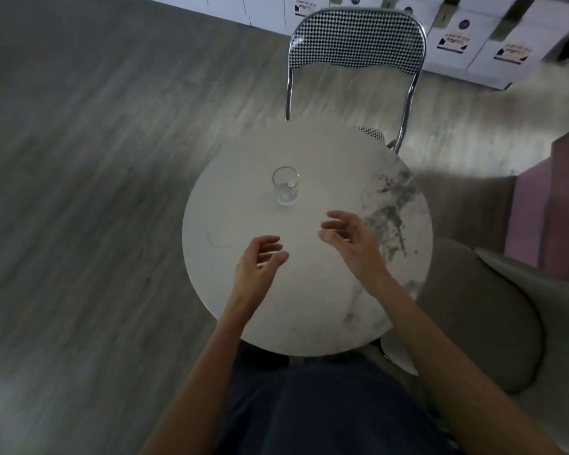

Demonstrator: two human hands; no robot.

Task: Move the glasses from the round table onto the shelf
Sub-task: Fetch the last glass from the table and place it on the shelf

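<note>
One clear empty drinking glass (285,185) stands upright on the round white marble table (326,307), toward its far side. My left hand (258,264) hovers over the table's middle, fingers curled and apart, holding nothing. My right hand (350,239) is a little further forward, fingers spread, also empty, about a hand's width short of the glass and to its right. No shelf is in view.
A chrome chair with a houndstooth back (358,41) is tucked in at the table's far side. A grey cushioned seat (483,316) sits at the right, a pink cabinet (559,205) beyond it. White boxes (473,34) line the far wall. Wood floor spreads to the left.
</note>
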